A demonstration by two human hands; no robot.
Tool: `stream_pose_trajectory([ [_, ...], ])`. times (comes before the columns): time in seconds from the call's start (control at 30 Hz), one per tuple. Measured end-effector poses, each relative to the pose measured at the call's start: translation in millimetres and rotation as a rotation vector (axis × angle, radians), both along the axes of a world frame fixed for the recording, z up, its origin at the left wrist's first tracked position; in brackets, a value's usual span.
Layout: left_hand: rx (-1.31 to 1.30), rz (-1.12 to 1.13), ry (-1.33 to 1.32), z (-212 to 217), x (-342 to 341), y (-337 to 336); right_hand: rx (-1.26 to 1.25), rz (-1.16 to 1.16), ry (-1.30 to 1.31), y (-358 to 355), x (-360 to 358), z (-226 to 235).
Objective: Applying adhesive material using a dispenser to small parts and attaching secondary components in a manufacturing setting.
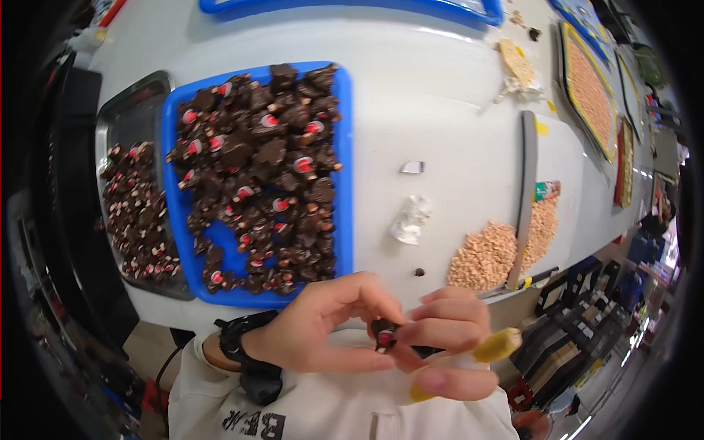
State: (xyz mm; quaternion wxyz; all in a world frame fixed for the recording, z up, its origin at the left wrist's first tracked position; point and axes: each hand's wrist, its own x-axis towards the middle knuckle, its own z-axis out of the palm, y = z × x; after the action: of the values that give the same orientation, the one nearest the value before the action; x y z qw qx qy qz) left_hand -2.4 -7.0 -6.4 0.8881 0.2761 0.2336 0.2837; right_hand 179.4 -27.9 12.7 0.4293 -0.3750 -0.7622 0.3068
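Close to my body, a small dark brown figurine with a red patch sits between my two hands. My left hand curls round it from the left, index finger and thumb at its sides. From the right, the fingertips of my right hand close on the same piece. Two fingers of that hand wear yellow finger covers. Just beyond my left hand stands a blue tray heaped with similar dark brown figurines, many showing red and white patches. Its blue bottom shows through near the front left.
Left of the blue tray is a metal tray with more dark pieces. A pile of small peach-coloured parts lies right, against a grey strip. Crumpled white wrapping and a dark bit lie mid-table. Another blue tray stands far off.
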Motion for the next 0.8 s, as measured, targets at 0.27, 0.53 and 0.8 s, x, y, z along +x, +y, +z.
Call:
stream_pose_trajectory([
  [0.27, 0.116, -0.028, 0.052, 1, 1, 3, 0.101, -0.038, 0.136, -6, 13, -14],
  [0.53, 0.005, -0.032, 0.111, 8, 1, 6, 0.037, -0.218, 0.315, -12, 15, -5],
  [0.8, 0.138, -0.005, 0.083, 2, 1, 5, -0.036, -0.176, 0.303, -4, 15, 12],
])
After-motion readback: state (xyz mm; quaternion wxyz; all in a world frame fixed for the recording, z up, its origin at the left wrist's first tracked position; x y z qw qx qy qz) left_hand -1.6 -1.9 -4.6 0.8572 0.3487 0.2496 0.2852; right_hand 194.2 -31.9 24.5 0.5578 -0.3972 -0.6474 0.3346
